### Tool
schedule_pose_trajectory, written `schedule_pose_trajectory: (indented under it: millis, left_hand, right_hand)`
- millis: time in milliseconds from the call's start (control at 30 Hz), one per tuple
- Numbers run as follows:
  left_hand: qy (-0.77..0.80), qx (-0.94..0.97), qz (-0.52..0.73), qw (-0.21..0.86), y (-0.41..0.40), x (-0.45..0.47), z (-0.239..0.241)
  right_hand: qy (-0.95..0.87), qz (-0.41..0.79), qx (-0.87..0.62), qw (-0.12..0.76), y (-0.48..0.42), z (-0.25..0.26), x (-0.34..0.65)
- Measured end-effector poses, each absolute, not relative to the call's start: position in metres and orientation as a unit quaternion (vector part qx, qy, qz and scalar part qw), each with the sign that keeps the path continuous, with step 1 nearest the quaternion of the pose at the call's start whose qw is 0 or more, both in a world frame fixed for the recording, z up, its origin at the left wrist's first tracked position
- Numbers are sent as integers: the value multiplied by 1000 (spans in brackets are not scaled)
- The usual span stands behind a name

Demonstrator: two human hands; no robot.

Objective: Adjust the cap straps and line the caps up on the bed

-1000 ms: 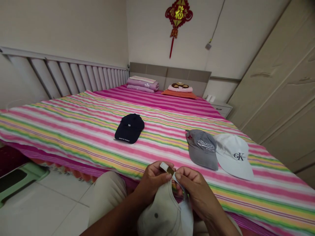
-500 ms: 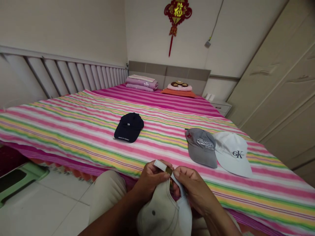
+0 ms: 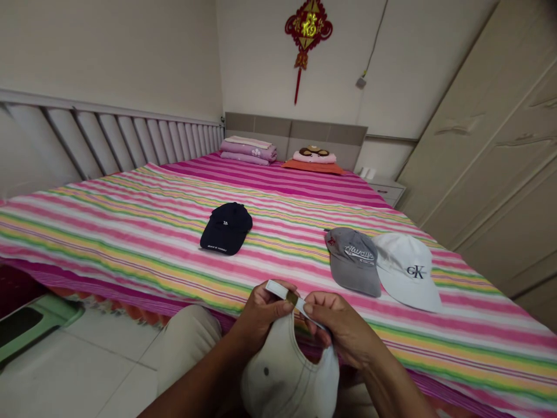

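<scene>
A beige cap (image 3: 285,377) rests in my lap, its back facing the bed. My left hand (image 3: 261,316) pinches the free end of the cap's back strap (image 3: 276,287) beside the small brass buckle (image 3: 291,298). My right hand (image 3: 337,325) pinches the strap on the other side of the buckle. Both hands are closed on the strap, thumbs nearly touching. On the striped bed (image 3: 130,232) lie a navy cap (image 3: 226,227), a grey cap (image 3: 353,260) and a white cap (image 3: 407,270); the grey and white caps overlap.
Folded purple bedding (image 3: 249,150) and a pink pillow on an orange one (image 3: 315,158) lie by the headboard. A wardrobe (image 3: 491,145) stands at the right, a nightstand (image 3: 385,188) beside it. A green stool (image 3: 30,322) is on the tiled floor, left. My knee (image 3: 187,342) is near the bed's edge.
The strap's free end has come further out through the buckle toward the left. Both hands have shifted slightly left and the view has tilted a little.
</scene>
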State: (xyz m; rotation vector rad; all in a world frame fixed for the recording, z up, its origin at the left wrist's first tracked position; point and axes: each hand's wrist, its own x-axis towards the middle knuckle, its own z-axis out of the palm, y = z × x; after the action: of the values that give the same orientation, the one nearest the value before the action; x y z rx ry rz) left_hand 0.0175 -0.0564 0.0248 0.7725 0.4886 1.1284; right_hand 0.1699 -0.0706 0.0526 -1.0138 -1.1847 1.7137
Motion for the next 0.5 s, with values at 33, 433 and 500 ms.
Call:
schedule_pose_trajectory:
  millis: [33, 433, 500]
  left_hand:
    - [226, 357, 519, 743, -57, 18, 25]
    - [130, 426, 421, 790, -45, 5, 28]
    - [138, 433, 377, 807, -37, -3, 34]
  right_hand:
    - [-468, 678, -402, 399, -70, 53, 169]
    - [-483, 667, -412, 390, -69, 57, 178]
    - [-490, 664, -420, 377, -68, 59, 180]
